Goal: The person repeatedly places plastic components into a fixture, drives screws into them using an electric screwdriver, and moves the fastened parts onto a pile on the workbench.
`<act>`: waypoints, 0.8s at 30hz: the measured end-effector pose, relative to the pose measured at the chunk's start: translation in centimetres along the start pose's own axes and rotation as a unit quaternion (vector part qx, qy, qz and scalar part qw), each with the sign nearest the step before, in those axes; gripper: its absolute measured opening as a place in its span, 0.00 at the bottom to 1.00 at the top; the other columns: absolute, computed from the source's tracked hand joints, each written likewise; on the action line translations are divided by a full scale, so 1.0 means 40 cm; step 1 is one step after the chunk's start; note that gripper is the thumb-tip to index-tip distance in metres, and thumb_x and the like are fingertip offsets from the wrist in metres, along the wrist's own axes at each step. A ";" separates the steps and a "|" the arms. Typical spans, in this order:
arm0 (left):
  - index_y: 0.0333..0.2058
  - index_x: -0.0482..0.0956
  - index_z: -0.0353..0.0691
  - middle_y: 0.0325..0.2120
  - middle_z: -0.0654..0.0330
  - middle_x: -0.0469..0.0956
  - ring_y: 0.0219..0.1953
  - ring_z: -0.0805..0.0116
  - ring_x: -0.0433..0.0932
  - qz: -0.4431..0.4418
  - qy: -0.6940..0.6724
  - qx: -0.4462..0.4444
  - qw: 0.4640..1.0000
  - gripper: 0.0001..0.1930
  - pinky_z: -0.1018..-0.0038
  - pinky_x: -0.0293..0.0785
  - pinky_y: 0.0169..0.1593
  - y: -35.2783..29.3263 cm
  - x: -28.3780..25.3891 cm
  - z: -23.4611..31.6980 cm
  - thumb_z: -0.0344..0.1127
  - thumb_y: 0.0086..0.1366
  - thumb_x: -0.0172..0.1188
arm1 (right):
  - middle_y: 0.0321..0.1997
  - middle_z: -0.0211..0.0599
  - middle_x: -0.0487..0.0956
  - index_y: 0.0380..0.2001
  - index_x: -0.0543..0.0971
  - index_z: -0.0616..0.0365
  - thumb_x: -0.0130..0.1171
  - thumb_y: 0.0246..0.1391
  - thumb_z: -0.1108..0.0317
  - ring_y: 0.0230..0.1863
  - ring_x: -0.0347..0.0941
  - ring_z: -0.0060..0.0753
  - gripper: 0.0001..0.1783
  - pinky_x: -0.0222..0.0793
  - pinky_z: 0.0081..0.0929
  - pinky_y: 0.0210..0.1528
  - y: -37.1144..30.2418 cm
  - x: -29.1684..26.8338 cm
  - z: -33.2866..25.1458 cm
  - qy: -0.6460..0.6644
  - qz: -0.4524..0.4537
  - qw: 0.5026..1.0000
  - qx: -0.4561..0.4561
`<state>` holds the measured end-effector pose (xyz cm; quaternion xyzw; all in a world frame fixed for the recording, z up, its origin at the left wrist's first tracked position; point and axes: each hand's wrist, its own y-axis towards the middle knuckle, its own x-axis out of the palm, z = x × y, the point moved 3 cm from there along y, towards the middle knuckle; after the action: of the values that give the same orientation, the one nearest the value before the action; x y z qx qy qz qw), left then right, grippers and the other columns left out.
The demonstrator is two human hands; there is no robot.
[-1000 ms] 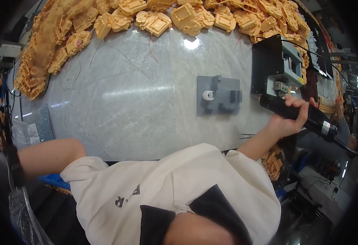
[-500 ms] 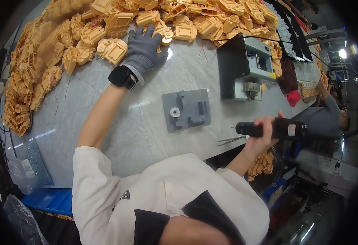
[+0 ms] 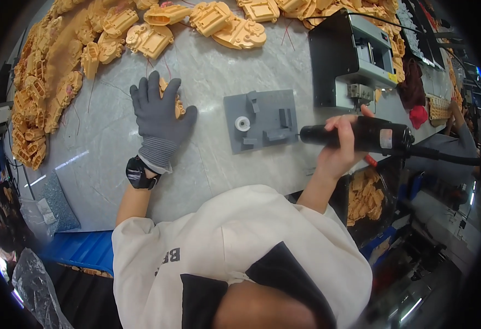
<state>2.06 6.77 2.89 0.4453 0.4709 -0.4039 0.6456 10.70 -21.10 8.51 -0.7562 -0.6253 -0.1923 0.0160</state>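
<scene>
Fingers of the bare right hand (image 3: pixel 340 143) wrap around a black corded driver (image 3: pixel 386 137) just right of the grey fixture (image 3: pixel 278 103). Its thin tip points at the fixture's right edge; whether the two touch is hard to tell. Well to the left of the fixture, the gloved left hand (image 3: pixel 162 112) lies palm down with fingers stretched and thumb spread, over a yellow plastic part (image 3: pixel 179 107) that shows between index finger and thumb. How firmly that hand holds the part cannot be told, since the glove hides most of it. On the fixture's left half stands a white ring-shaped piece (image 3: pixel 242 124). Beyond the fixture, more yellow housings (image 3: pixel 213 19) are heaped, and to its upper right stands a black and grey machine (image 3: pixel 328 68).
</scene>
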 end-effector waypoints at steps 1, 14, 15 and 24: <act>0.52 0.65 0.46 0.55 0.46 0.59 0.58 0.44 0.57 0.034 -0.062 0.060 0.996 0.35 0.50 0.47 0.62 -0.008 -0.013 0.002 0.46 0.44 0.66 | 0.21 0.35 0.70 0.46 0.65 0.65 0.55 0.41 0.78 0.21 0.67 0.27 0.25 0.66 0.25 0.30 -0.002 0.000 -0.001 -0.021 -0.016 1.000 -0.002; 0.53 0.64 0.41 0.48 0.46 0.65 0.49 0.48 0.66 -0.048 -0.135 0.023 0.989 0.37 0.59 0.66 0.49 -0.098 -0.023 0.104 0.54 0.46 0.61 | 0.22 0.35 0.70 0.48 0.64 0.66 0.54 0.42 0.77 0.21 0.67 0.27 0.25 0.65 0.27 0.31 -0.009 0.008 0.006 -0.039 -0.034 0.999 -0.013; 0.53 0.64 0.40 0.48 0.44 0.64 0.48 0.47 0.68 -0.032 -0.136 0.028 0.990 0.35 0.58 0.68 0.47 -0.093 -0.025 0.104 0.49 0.46 0.61 | 0.22 0.35 0.70 0.48 0.64 0.66 0.54 0.42 0.77 0.21 0.67 0.27 0.25 0.65 0.26 0.31 -0.010 0.009 0.005 -0.043 -0.035 0.998 -0.020; 0.53 0.64 0.41 0.50 0.45 0.63 0.49 0.48 0.68 -0.037 -0.100 -0.007 0.994 0.35 0.60 0.68 0.48 -0.091 -0.006 0.071 0.40 0.43 0.63 | 0.21 0.35 0.71 0.48 0.63 0.66 0.54 0.42 0.78 0.20 0.67 0.27 0.26 0.66 0.25 0.28 -0.015 0.012 0.015 -0.061 -0.013 0.998 -0.021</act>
<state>-0.73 3.08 2.85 0.3804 0.4226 -0.4667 0.6774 10.35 -20.36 7.98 -0.7583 -0.6310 -0.1589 -0.0402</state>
